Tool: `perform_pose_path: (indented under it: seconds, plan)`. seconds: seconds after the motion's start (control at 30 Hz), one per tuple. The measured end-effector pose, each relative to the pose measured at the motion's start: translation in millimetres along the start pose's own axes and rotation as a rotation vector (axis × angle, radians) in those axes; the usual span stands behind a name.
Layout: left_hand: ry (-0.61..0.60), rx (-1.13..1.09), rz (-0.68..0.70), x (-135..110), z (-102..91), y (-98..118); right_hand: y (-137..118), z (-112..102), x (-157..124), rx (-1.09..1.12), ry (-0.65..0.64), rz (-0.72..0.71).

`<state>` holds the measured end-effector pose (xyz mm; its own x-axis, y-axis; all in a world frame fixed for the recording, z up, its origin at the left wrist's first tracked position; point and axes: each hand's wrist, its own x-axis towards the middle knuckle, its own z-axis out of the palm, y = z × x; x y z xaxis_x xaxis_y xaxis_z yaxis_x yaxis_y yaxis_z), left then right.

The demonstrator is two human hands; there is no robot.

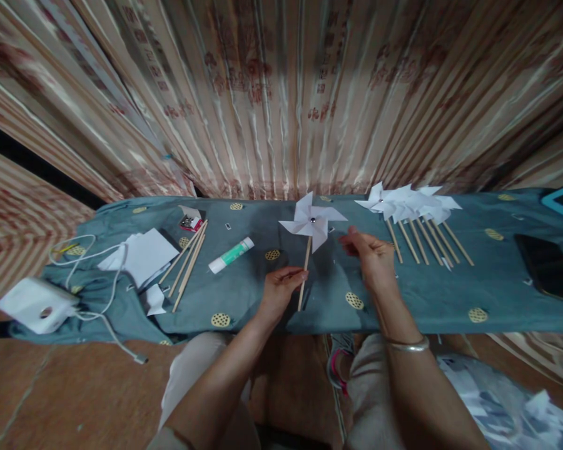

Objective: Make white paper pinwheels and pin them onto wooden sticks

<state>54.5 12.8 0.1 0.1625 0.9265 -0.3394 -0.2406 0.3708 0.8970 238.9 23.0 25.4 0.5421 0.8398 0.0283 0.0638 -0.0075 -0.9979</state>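
Observation:
My left hand (280,289) pinches the wooden stick of a white paper pinwheel (312,222), holding it upright over the blue-green cloth (450,294). The pinwheel has a small metal pin at its centre. My right hand (371,257) hovers just right of the pinwheel with its fingers loosely curled and nothing visible in them. A row of several finished pinwheels on sticks (415,209) lies to the right of my right hand.
A glue stick (231,254), bare wooden sticks (187,262), white paper squares (143,253) and a small red box (191,222) lie at left. A white charger with cable (37,304) sits far left. A dark phone (547,265) lies at right. Curtains hang behind.

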Motion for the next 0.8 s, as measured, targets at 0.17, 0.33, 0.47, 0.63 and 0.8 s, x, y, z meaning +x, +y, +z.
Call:
perform_pose_path:
  seconds: [0.17, 0.33, 0.47, 0.63, 0.8]
  plan:
    - [-0.058, 0.043, -0.011, -2.6, 2.0, -5.3, -0.7, -3.7, 13.2, 0.142, 0.096, -0.068]
    - [-0.080, 0.064, -0.010, -3.2, 2.5, -7.1, -2.8, -0.6, 15.6, 0.214, 0.110, -0.037]
    - [-0.056, 0.053, -0.009, -2.1, 3.3, -3.6, -3.9, 1.5, 11.9, 0.236, 0.094, 0.035]
    - [-0.039, 0.043, -0.002, -0.3, 1.8, -1.8, -5.5, 3.4, 6.7, 0.218, 0.038, 0.048]
    - [-0.008, 0.035, 0.005, 1.9, -0.8, -3.5, -9.7, 8.6, -0.4, 0.253, -0.029, 0.095]
